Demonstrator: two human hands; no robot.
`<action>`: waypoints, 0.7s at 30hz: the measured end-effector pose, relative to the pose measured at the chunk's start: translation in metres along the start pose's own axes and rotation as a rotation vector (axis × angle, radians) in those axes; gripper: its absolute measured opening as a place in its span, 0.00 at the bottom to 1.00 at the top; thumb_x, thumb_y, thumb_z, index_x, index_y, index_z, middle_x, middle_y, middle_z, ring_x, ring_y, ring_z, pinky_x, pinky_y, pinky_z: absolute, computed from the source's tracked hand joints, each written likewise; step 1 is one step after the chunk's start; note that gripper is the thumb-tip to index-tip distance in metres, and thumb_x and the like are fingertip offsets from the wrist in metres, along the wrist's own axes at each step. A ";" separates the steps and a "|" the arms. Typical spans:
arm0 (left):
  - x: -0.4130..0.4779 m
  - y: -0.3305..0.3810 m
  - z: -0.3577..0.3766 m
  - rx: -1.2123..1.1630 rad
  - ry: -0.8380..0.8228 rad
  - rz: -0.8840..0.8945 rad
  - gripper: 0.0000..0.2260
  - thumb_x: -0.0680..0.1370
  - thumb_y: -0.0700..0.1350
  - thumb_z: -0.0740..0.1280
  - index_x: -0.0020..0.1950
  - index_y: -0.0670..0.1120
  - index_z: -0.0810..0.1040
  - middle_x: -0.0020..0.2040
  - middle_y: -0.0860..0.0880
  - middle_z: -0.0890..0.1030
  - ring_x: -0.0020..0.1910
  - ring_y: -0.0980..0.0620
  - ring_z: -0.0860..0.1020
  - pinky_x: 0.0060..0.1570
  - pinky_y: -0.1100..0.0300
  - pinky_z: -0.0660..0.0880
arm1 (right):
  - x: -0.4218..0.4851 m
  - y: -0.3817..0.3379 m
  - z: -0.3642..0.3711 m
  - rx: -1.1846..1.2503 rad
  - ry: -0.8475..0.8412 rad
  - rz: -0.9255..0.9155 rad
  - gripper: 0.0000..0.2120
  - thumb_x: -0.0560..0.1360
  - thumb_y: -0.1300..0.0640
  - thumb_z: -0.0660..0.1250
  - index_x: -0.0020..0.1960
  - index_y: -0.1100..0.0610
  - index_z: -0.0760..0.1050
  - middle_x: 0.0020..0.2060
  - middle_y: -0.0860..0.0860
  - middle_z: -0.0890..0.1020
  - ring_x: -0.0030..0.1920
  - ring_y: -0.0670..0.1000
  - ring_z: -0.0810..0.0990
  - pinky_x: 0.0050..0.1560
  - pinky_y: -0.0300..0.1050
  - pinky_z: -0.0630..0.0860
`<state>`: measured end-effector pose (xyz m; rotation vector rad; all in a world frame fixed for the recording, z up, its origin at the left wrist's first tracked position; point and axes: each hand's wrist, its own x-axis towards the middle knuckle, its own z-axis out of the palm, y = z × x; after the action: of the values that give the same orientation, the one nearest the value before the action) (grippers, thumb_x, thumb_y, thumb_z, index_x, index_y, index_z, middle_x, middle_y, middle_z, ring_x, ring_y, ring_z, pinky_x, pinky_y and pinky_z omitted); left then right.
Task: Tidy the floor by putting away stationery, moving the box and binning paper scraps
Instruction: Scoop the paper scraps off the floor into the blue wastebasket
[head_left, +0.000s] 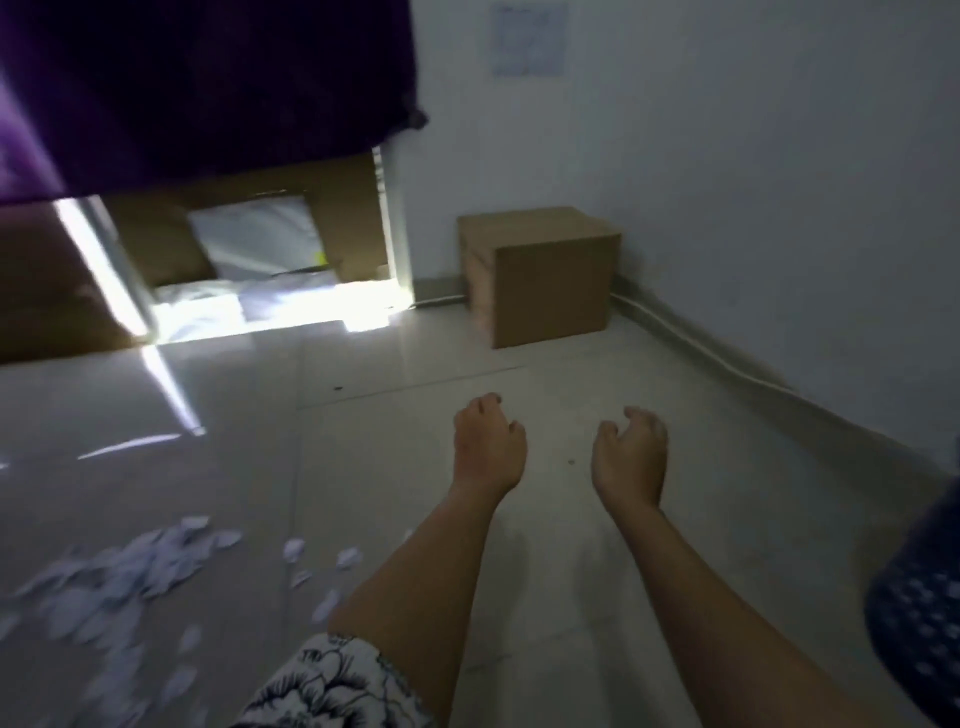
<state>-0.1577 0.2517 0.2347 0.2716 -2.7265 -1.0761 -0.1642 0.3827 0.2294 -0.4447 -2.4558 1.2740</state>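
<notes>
- The cardboard box (545, 280) stands on the floor (395, 478) in the corner, beside the wall (753, 182).
- White paper scraps (130, 577) lie scattered on the floor at lower left.
- Both bare forearms stretch forward. The left hand (488, 447) and right hand (631, 454) are apart, palms down, fingers loosely curled and holding nothing.

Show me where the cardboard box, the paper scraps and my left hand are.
cardboard box (551, 291): head view, on its front face.
paper scraps (150, 561): head view, middle of the big pile.
left hand (488, 447): head view, back of the hand.
</notes>
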 end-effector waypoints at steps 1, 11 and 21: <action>-0.002 -0.037 -0.018 0.038 0.016 -0.059 0.20 0.79 0.42 0.60 0.70 0.37 0.66 0.69 0.38 0.69 0.68 0.40 0.66 0.67 0.54 0.62 | -0.022 -0.004 0.028 -0.018 -0.084 -0.002 0.20 0.79 0.60 0.58 0.69 0.65 0.67 0.69 0.62 0.67 0.67 0.60 0.70 0.67 0.50 0.67; -0.078 -0.378 -0.138 0.431 -0.122 -0.450 0.20 0.79 0.46 0.58 0.69 0.40 0.65 0.70 0.40 0.67 0.68 0.41 0.66 0.65 0.52 0.65 | -0.182 0.019 0.245 -0.457 -0.767 -0.144 0.22 0.80 0.52 0.55 0.70 0.63 0.62 0.73 0.59 0.62 0.74 0.57 0.58 0.71 0.53 0.61; -0.085 -0.539 -0.215 0.370 0.009 -0.601 0.27 0.80 0.56 0.56 0.76 0.45 0.57 0.78 0.44 0.53 0.76 0.42 0.54 0.72 0.47 0.56 | -0.181 0.053 0.364 -0.721 -0.570 -0.050 0.26 0.80 0.44 0.51 0.71 0.60 0.60 0.73 0.63 0.59 0.74 0.60 0.56 0.71 0.62 0.54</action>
<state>0.0304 -0.2556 0.0079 1.2047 -2.8872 -0.6495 -0.1534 0.0731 -0.0387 -0.1875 -3.3627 0.4799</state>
